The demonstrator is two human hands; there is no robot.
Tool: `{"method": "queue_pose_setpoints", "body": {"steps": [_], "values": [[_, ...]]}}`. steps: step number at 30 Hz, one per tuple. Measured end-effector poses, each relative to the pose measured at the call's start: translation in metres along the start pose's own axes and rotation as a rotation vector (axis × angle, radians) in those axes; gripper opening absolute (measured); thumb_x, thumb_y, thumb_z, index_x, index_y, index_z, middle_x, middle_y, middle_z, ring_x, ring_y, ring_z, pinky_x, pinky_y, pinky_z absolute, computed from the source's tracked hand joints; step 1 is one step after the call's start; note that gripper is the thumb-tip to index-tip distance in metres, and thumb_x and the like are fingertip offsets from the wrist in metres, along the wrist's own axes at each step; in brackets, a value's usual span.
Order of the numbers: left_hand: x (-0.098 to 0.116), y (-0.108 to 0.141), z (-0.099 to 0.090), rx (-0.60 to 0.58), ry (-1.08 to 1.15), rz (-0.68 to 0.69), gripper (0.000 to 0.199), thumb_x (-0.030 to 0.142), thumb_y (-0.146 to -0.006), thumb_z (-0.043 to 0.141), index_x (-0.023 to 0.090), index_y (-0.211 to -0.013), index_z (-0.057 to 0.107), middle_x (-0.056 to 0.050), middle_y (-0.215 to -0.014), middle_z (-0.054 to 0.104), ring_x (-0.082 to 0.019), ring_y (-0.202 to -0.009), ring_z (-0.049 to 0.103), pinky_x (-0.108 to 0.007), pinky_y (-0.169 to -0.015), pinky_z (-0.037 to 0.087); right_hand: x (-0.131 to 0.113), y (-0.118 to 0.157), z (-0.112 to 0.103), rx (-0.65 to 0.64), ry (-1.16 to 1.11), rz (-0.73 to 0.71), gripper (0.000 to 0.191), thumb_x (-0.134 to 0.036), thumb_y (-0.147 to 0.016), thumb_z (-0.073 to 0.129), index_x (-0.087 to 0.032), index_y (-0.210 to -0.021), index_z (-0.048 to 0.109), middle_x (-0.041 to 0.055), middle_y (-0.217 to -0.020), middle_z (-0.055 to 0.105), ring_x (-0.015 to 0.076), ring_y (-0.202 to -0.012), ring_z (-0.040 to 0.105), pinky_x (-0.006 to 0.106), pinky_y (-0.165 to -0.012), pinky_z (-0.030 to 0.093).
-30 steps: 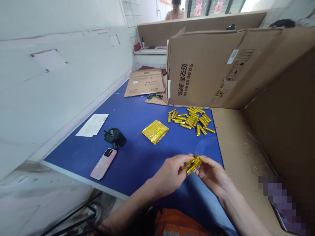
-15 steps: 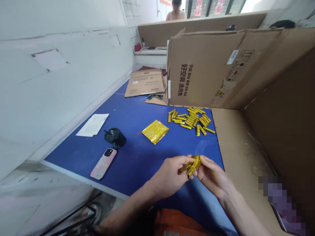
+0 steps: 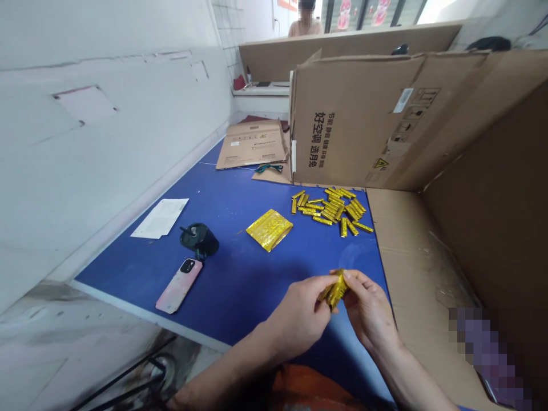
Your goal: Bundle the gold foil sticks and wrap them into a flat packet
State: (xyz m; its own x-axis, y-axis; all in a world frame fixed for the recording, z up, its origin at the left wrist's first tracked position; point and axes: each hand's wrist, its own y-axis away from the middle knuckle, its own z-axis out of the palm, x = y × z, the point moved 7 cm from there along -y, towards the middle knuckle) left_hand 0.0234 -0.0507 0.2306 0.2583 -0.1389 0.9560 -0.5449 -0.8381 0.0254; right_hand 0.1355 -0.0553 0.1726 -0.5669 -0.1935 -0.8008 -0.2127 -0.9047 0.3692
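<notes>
Shiny gold folded foil strips (image 3: 336,292) are held between my two hands above the front right of the blue table. My left hand (image 3: 306,308) is closed, its fingers and thumb pinching the foil from the left. From the right, my right hand (image 3: 370,308) grips the foil's upper end with thumb and fingertips. How many pieces they hold cannot be made out. A flat square stack of gold foil sheets (image 3: 269,229) lies in the middle of the table. Beyond my hands, a loose pile of several small folded gold strips (image 3: 331,210) is spread near the cardboard.
A dark lidded cup (image 3: 199,238), a pink phone (image 3: 178,286) and a white paper (image 3: 160,218) are on the table's left. Cardboard (image 3: 355,120) stands upright along the back, with flattened cardboard (image 3: 252,142) beside it. A person (image 3: 305,27) is in the far background.
My right hand's fingers have shifted, with the thumb now over the foil's top end. The held foil has tilted slightly and moved a little left. The things on the table stay put.
</notes>
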Motion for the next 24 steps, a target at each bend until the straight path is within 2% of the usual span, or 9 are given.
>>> {"method": "queue_pose_setpoints", "body": {"steps": [3,11,18,22,24], "values": [[0.004,0.001,0.002,0.011,-0.071,0.048,0.045,0.001,-0.069,0.037,0.019,-0.105,0.056,-0.002,-0.088,0.063,-0.014,-0.076,0.059,-0.024,-0.071,0.045,0.002,0.000,-0.001,0.017,0.004,-0.009,0.013,-0.029,-0.056,0.073,-0.019,-0.059,0.066,-0.0001,-0.059,0.062,0.0108,-0.052,0.049,0.024,-0.052,0.039],[0.007,0.003,0.004,0.033,-0.104,0.106,0.039,0.006,-0.074,0.040,0.017,-0.108,0.055,-0.004,-0.090,0.062,-0.014,-0.077,0.058,-0.023,-0.070,0.045,0.000,-0.001,-0.010,0.070,0.145,-0.126,0.019,-0.035,-0.062,0.070,-0.018,-0.065,0.063,-0.0017,-0.056,0.056,0.0098,-0.049,0.045,0.023,-0.049,0.037],[0.014,0.003,-0.002,0.104,-0.086,0.165,0.036,0.006,-0.074,0.043,0.016,-0.105,0.060,-0.006,-0.101,0.062,-0.015,-0.088,0.058,-0.023,-0.076,0.046,0.000,-0.002,-0.008,0.067,0.097,-0.148,0.023,-0.036,-0.062,0.069,-0.017,-0.065,0.057,-0.0047,-0.053,0.053,0.0069,-0.045,0.043,0.019,-0.044,0.035],[0.017,0.003,-0.003,0.127,-0.101,0.221,0.036,0.005,-0.074,0.042,0.017,-0.102,0.062,-0.007,-0.101,0.062,-0.016,-0.092,0.058,-0.024,-0.081,0.045,-0.004,0.000,-0.005,0.081,0.041,-0.128,0.027,-0.031,-0.061,0.071,-0.021,-0.081,0.056,-0.0066,-0.056,0.054,0.0071,-0.046,0.046,0.018,-0.044,0.037],[0.016,0.002,-0.003,0.127,-0.095,0.222,0.037,0.005,-0.075,0.041,0.018,-0.102,0.062,-0.006,-0.100,0.062,-0.016,-0.092,0.057,-0.025,-0.081,0.045,-0.004,0.002,0.000,0.027,0.034,-0.081,0.032,-0.032,-0.062,0.070,-0.023,-0.089,0.056,-0.0047,-0.064,0.058,0.0079,-0.049,0.049,0.019,-0.045,0.039]]}}
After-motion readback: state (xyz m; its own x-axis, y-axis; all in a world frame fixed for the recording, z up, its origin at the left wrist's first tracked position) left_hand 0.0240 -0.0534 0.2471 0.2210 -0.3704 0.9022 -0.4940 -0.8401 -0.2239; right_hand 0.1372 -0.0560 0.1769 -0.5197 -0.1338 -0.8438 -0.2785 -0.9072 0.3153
